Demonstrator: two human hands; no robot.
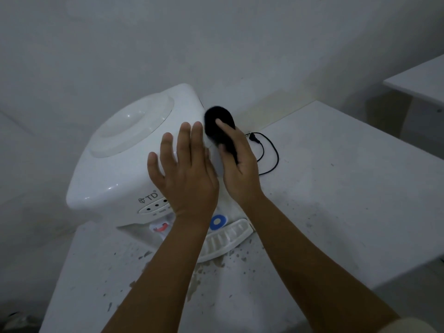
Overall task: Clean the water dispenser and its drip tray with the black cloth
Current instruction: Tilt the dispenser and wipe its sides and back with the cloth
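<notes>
A white tabletop water dispenser [125, 150] stands on a white counter [336, 200] in the corner. My left hand [185, 174] rests flat on its top, fingers straight. My right hand [237, 164] grips a black cloth [217, 121] and holds it against the dispenser's right side near the top edge. Below the front panel sit a red tap [161, 227] and a blue tap [217, 221]. The white slotted drip tray [225, 239] lies in front of the taps, partly hidden by my left forearm.
A black power cord [266, 152] with its plug lies looped on the counter right of the dispenser. The counter surface in front is speckled with dark chips and stains [216, 267]. A second white shelf [418, 80] stands at the far right. Walls close in behind.
</notes>
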